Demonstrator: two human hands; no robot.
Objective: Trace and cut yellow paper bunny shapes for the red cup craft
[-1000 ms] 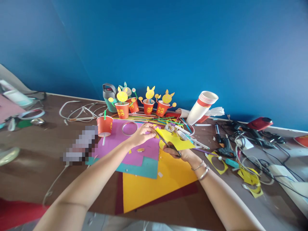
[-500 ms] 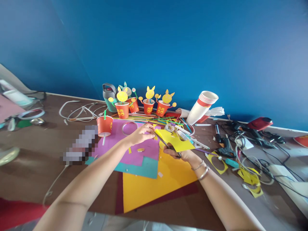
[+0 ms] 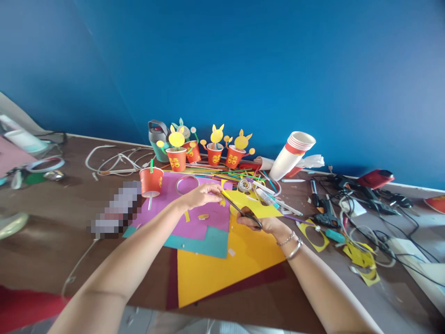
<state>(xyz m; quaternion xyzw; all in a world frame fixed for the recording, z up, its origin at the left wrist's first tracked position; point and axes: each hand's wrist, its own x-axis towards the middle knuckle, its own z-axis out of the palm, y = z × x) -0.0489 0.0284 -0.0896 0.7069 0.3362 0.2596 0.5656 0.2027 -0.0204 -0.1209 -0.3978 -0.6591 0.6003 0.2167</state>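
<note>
Between my two hands is a piece of yellow paper (image 3: 255,204). My left hand (image 3: 206,195) pinches its left edge, thumb and fingers pressed together. My right hand (image 3: 259,222) is closed around the handles of a pair of scissors (image 3: 236,206), whose blades point up and left along the paper near my left fingertips. Beneath them lie a purple sheet (image 3: 167,204), a teal sheet (image 3: 212,243) and a large orange-yellow sheet (image 3: 215,273). A small yellow cut piece (image 3: 203,216) rests on the purple sheet, near a ring of tape (image 3: 187,184).
Red paper cups (image 3: 176,160) with yellow rabbit figures stand at the back. A single red cup (image 3: 151,181) with straws is at left. Stacked white cups (image 3: 292,155) lean at right, near a glue gun (image 3: 327,215), cables and yellow scraps (image 3: 313,234).
The yellow paper has tilted and shifted slightly between my hands. Both hands stay in nearly the same place, and everything else is unmoved.
</note>
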